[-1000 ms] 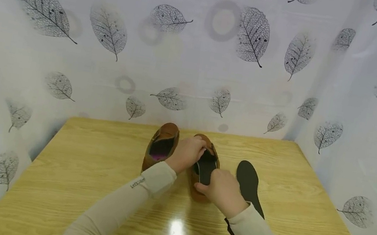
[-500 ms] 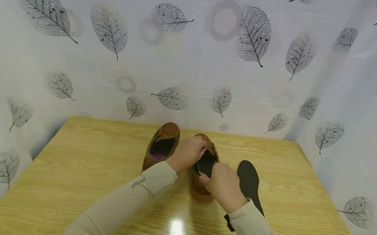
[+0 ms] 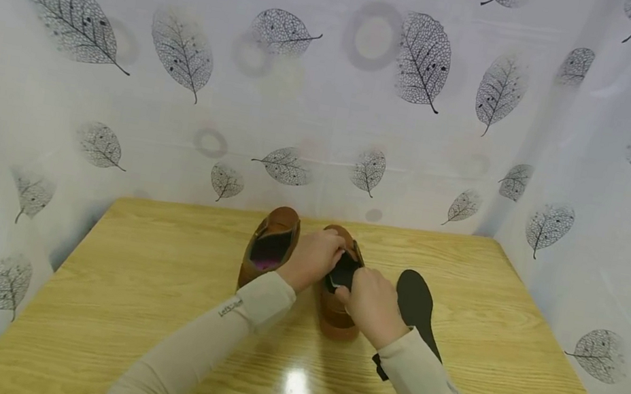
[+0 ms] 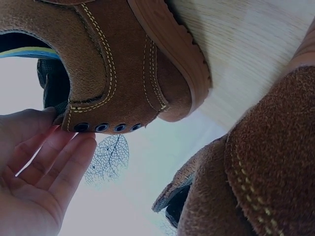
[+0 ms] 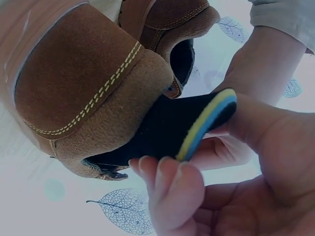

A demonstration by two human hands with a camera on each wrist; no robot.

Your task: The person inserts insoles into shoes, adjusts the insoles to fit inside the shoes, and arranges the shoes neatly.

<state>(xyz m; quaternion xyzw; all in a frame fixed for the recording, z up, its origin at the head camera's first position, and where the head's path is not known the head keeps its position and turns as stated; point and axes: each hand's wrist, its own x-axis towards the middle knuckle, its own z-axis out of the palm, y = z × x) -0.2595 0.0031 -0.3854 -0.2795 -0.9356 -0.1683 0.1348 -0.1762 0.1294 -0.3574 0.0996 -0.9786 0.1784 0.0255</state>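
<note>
Two brown suede shoes stand side by side, the right shoe [image 3: 337, 328] between my hands and the left shoe [image 3: 282, 218] beside it. My left hand [image 4: 42, 167] pinches the eyelet edge of the right shoe's opening between thumb and fingers. With its thumb and fingers, my right hand [image 5: 226, 182] holds the heel end of a black insole [image 5: 170, 123] with yellow and blue layers along its edge. The insole's front part is inside the shoe and hidden; its heel end sticks out of the opening. Purple shows inside the left shoe.
Another black insole [image 3: 415, 302] lies flat on the wooden table [image 3: 157, 255], just right of my right hand. Behind and at both sides hangs a white curtain [image 3: 329, 110] with a leaf print.
My right hand has moved forward and slightly left, and the insole has slid further into the right shoe. My left hand has kept its place at the opening.
</note>
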